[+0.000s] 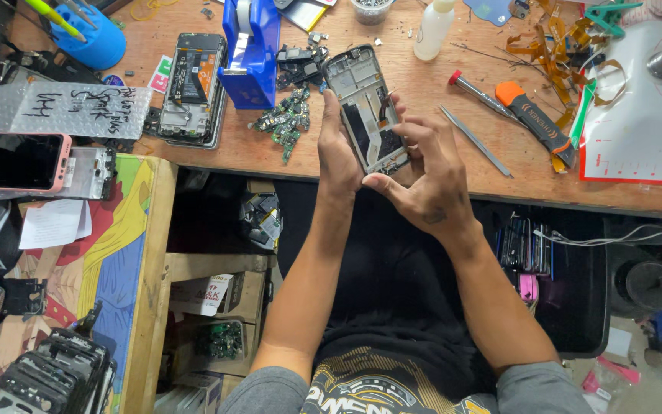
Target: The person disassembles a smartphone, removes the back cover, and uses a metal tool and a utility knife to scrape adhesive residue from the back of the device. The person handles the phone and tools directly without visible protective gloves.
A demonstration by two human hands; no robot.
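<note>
We hold an open phone (365, 107) over the counter (438, 165) edge. Our left hand (336, 149) fingers wrap its side. Our right hand (427, 172) fingers pinch a small part inside it. Farther off lie green boards (285, 123), a screwdriver (478, 93) and a blue tape holder (252, 50).

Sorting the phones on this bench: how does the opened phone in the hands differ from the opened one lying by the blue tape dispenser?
The held phone is tilted up off the bench in both hands; the lying phone rests flat, untouched. The held phone looks mostly emptied, a pale frame; the lying phone keeps its dark battery. Both have their backs off.
</note>
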